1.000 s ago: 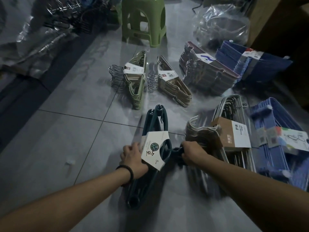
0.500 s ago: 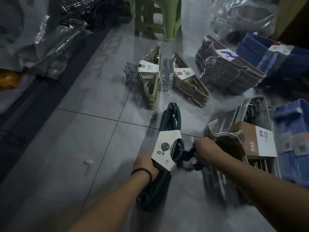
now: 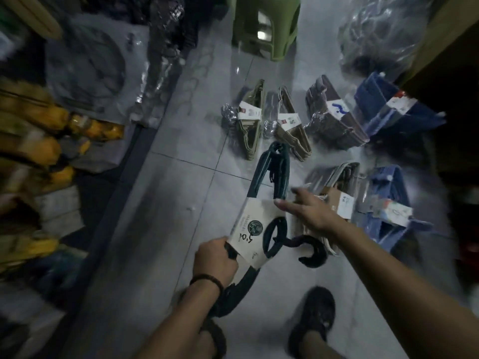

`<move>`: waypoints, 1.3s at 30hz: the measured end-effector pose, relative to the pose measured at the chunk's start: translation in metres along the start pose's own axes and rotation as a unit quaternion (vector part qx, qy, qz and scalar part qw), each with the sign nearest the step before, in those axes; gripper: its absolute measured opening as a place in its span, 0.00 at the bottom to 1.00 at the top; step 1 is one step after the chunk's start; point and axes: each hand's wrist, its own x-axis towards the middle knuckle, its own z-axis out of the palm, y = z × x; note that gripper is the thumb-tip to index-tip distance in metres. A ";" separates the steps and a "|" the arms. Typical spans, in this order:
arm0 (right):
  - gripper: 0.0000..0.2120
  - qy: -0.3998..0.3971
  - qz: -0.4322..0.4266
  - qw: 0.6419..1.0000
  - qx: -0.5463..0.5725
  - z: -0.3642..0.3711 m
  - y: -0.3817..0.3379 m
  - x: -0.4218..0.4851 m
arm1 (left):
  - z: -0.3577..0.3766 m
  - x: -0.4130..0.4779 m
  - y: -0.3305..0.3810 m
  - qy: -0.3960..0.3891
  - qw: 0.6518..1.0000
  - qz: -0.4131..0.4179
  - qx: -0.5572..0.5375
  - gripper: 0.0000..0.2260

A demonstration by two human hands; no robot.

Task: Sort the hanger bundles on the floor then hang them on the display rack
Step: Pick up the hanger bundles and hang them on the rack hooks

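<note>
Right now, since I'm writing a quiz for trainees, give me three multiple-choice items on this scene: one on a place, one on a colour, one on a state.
1. Where does the green stool stand?
A. beside the foot
B. on a blue bundle
C. beyond the olive bundle, at the view's top

2. What colour is the hanger bundle that the left hand grips?
A. yellow
B. dark green
C. red

3. How is the right hand?
A. open, fingers straight
B. curled round the hook
C. flat on the floor

Answers: C, it stands past the far bundles at the top edge; B, its hangers look dark green; A, it stretches out above the label, holding nothing.
</note>
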 end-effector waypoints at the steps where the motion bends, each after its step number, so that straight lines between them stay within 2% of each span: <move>1: 0.58 -0.002 0.008 0.997 0.072 -0.008 -0.031 -0.024 | -0.029 -0.026 0.010 0.004 1.000 0.003 -0.015 0.12; 2: 0.56 -0.007 0.016 0.990 0.140 -0.014 -0.058 -0.047 | -0.057 -0.051 0.020 0.004 1.000 0.008 -0.026 0.11; 5: 0.35 0.001 -0.009 0.966 0.259 -0.029 -0.143 -0.118 | -0.143 -0.110 0.052 0.009 0.997 0.047 -0.065 0.14; 8: 0.35 0.095 -0.049 0.947 0.304 -0.040 -0.211 -0.180 | -0.219 -0.154 0.073 -0.013 0.990 0.094 -0.106 0.08; 9: 0.34 0.124 -0.062 0.942 0.304 -0.045 -0.234 -0.199 | -0.243 -0.163 0.079 -0.042 0.984 0.108 -0.132 0.09; 11: 0.30 0.158 -0.101 0.939 0.287 -0.053 -0.267 -0.234 | -0.285 -0.173 0.083 -0.145 0.960 0.120 -0.206 0.19; 13: 0.24 0.174 -0.146 0.940 0.256 -0.063 -0.291 -0.261 | -0.317 -0.177 0.088 -0.214 0.928 0.147 -0.268 0.28; 16: 0.19 0.174 -0.178 0.935 0.252 -0.077 -0.326 -0.292 | -0.361 -0.174 0.112 -0.246 0.887 0.177 -0.349 0.37; 18: 0.17 0.151 -0.195 0.938 0.244 -0.087 -0.348 -0.302 | -0.383 -0.167 0.141 -0.238 0.869 0.193 -0.390 0.38; 21: 0.11 0.105 -0.213 0.938 0.254 -0.104 -0.371 -0.294 | -0.406 -0.152 0.184 -0.210 0.845 0.222 -0.440 0.30; 23: 0.13 0.089 -0.219 0.936 0.259 -0.121 -0.386 -0.279 | -0.415 -0.136 0.210 -0.174 0.838 0.227 -0.465 0.29; 28: 0.23 0.043 -0.232 0.943 0.234 -0.189 -0.424 -0.219 | -0.436 -0.075 0.271 -0.108 0.847 0.202 -0.480 0.34; 32: 0.17 -0.031 -0.231 0.956 0.181 -0.254 -0.466 -0.178 | -0.466 -0.038 0.318 -0.048 0.856 0.186 -0.480 0.29; 34: 0.18 -0.060 -0.228 0.958 0.162 -0.284 -0.488 -0.161 | -0.482 -0.023 0.337 -0.012 0.861 0.179 -0.476 0.28; 37: 0.23 -0.064 -0.242 0.958 0.137 -0.318 -0.521 -0.139 | -0.507 0.007 0.359 0.020 0.867 0.176 -0.465 0.28; 39: 0.22 -0.061 -0.259 0.956 0.121 -0.332 -0.541 -0.125 | -0.523 0.028 0.371 0.044 0.871 0.178 -0.456 0.28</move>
